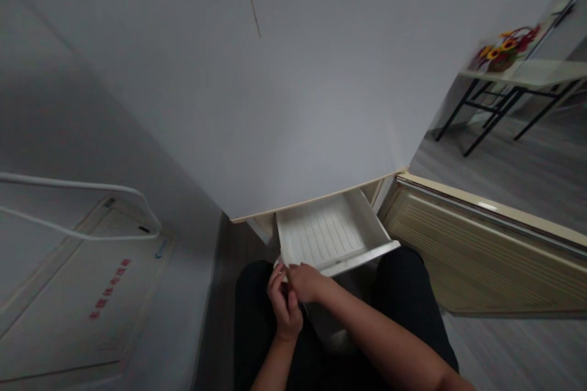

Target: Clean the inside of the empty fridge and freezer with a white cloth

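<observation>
A shallow white drawer with a ribbed bottom is pulled out from under the big pale grey top. Both hands meet at its front left corner, low in the view. My left hand cups that corner from the outside, its fingers curled up around it. Over the same corner, my right hand lies with its fingers bent and closed. A small whitish bit shows at the fingertips; whether it is the drawer's edge or something held is hidden. The drawer sits between my dark-clad knees.
To the right, a cream door panel stands swung open beside the drawer. A table with a flower basket is farther back. On the left are a white metal rail and a flat carton with red characters.
</observation>
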Tool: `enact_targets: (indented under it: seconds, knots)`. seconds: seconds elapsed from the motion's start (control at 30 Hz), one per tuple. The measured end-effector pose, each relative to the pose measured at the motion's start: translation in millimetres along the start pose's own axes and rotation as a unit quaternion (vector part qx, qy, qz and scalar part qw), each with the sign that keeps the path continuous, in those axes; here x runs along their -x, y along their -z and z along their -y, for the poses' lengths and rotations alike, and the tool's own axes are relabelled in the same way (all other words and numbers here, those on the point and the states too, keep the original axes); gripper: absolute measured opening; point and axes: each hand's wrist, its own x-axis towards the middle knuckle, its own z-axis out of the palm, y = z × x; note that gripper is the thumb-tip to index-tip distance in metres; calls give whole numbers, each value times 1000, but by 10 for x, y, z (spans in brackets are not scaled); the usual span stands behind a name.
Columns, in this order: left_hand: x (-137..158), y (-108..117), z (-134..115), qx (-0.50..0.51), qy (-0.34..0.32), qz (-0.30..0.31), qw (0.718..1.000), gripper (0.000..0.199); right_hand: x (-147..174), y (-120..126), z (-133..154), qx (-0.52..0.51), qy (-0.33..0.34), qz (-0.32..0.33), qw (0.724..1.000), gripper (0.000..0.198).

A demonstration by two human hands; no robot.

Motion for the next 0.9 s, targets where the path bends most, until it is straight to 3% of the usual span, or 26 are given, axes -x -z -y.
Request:
enact_targets:
  seconds: [0.1, 0.2, 0.3, 0.4, 0.57, 0.9]
  knots:
    - [-7, -30, -10, -38, -21, 43, 998, 44, 538, -70, -47, -20, 7, -96, 995, 43]
    - [-43, -62, -47, -127, -87, 136, 979, 41, 935, -171, -202, -8, -51, -163, 985, 53]
    - [-62, -98, -114, -214, -76, 215, 950, 37, 1205, -189, -546, 40, -126, -212, 968, 65]
    - [-70, -158, -199, -283, -92, 278, 913, 34, 1406, -90, -1010, 84, -206, -283, 933, 61]
    - [-89, -256, -310, -372, -59, 319, 870, 27, 1539, 11, -1485, 100, -259, -382, 881, 40]
    - [-60, -256, -300, -379, -74, 314, 867, 32, 1447, -97, -1417, 88, -264, -425, 861, 39]
